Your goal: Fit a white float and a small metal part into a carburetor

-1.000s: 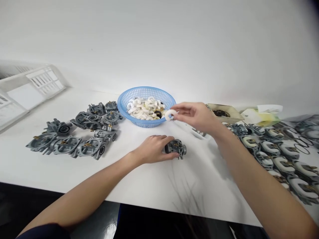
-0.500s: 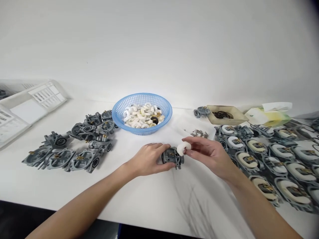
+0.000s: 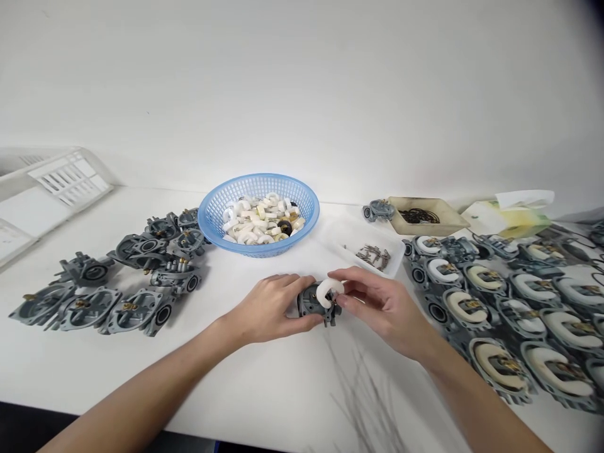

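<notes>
Here, at lower centre, the left hand (image 3: 272, 311) grips a metal housing (image 3: 308, 304), probably heavy and rigid, best held by its sides; over it, a white C-shaped piece (image 3: 323, 294), likely light and slick, is pinched at its right edge by the right hand (image 3: 384, 311).

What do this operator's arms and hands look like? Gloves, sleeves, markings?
Left hand and right hand: no gloves. Left forearm and right forearm: bare to the picture's edge, no sleeve in view. No watch, bracelet, cable or marking shows.
</notes>
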Tool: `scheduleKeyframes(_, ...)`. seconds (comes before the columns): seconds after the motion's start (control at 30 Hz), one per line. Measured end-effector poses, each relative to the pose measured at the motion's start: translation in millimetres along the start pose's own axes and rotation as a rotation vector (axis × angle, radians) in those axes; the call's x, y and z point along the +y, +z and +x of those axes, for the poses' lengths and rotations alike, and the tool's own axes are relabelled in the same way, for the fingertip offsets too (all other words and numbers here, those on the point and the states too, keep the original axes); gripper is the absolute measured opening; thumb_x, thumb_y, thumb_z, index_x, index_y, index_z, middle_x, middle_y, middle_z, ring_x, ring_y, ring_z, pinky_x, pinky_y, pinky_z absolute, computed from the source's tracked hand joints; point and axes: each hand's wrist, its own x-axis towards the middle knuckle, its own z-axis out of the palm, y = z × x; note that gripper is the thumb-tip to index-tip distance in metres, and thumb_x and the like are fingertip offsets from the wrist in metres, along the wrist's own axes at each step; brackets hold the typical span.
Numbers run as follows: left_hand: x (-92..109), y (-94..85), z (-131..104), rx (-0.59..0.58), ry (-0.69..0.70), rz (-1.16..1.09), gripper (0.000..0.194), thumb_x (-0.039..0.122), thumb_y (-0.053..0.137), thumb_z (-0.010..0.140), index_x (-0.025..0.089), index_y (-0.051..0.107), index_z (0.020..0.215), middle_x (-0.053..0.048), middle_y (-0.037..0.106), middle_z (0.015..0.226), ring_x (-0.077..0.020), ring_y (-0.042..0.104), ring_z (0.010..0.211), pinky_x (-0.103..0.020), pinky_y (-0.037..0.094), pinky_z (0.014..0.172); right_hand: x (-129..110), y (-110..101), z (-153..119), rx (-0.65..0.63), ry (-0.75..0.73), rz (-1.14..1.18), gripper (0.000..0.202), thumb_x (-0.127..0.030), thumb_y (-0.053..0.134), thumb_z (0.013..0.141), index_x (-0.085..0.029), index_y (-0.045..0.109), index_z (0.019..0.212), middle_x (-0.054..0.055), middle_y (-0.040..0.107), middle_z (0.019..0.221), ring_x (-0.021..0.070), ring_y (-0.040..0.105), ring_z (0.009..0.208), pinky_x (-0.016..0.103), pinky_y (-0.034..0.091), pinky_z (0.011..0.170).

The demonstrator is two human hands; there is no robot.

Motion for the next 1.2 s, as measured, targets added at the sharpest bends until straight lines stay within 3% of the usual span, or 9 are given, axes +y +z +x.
scheduleKeyframes(0.37, -1.2, 3.1, -0.3, 0.010, 0.008, -0.005, 0.047, 0.053, 0.059, 0.093, 0.020, 0.054, 0.126, -0.004, 0.068, 0.094, -0.0229, 0.064, 0.083, -0.032, 0.045, 0.069, 3.7, 5.7, -1.5, -0.003, -0.043, -0.058, 0.030, -0.029, 0.061, 0.096, -0.034, 0.065, 0.125, 0.001, 0.068, 0.113, 0.0156, 0.065, 0.096, 0.028, 0.057, 0.084)
scheduleKeyframes(0.57, 0.4, 3.4, 0.3, 0.016, 0.008, -0.032, 0.052, 0.051, 0.060, 0.093, 0.022, 0.051, 0.135, -0.004, 0.068, 0.095, -0.0222, 0.064, 0.083, -0.031, 0.046, 0.070, 6.8, 13.5, 0.9, 0.022, -0.185, -0.163, 0.030, -0.022, 0.055, 0.098, -0.031, 0.066, 0.124, 0.003, 0.065, 0.117, 0.0154, 0.064, 0.095, 0.029, 0.057, 0.085)
scheduleKeyframes(0.73, 0.3, 4.5, 0.3, 0.023, 0.010, -0.033, 0.046, 0.050, 0.060, 0.093, 0.022, 0.053, 0.127, -0.004, 0.068, 0.096, -0.0227, 0.064, 0.085, -0.031, 0.046, 0.071, 13.5, 21.1, 0.9, 0.070, -0.332, -0.313, 0.028, -0.018, 0.051, 0.099, -0.026, 0.067, 0.121, 0.007, 0.060, 0.122, 0.0188, 0.062, 0.107, 0.034, 0.055, 0.092)
scheduleKeyframes(0.93, 1.0, 3.7, -0.6, 0.017, 0.004, -0.037, 0.038, 0.045, 0.063, 0.091, 0.022, 0.055, 0.120, -0.003, 0.067, 0.096, -0.0215, 0.064, 0.084, -0.031, 0.046, 0.071, 21.1, 19.6, 2.5, 0.021, -0.390, -0.431, 0.026, -0.024, 0.065, 0.093, -0.028, 0.066, 0.119, 0.005, 0.063, 0.122, 0.0217, 0.057, 0.116, 0.039, 0.051, 0.099)
scheduleKeyframes(1.2, 0.2, 2.7, 0.1, 0.007, -0.004, -0.046, 0.048, 0.052, 0.067, 0.087, 0.023, 0.055, 0.122, -0.001, 0.065, 0.090, -0.0210, 0.062, 0.080, -0.031, 0.045, 0.069, 18.8, 12.2, 4.9, -0.013, -0.414, -0.444, 0.036, -0.023, 0.073, 0.088, -0.027, 0.064, 0.123, 0.004, 0.067, 0.121, 0.0219, 0.059, 0.114, 0.039, 0.053, 0.098)
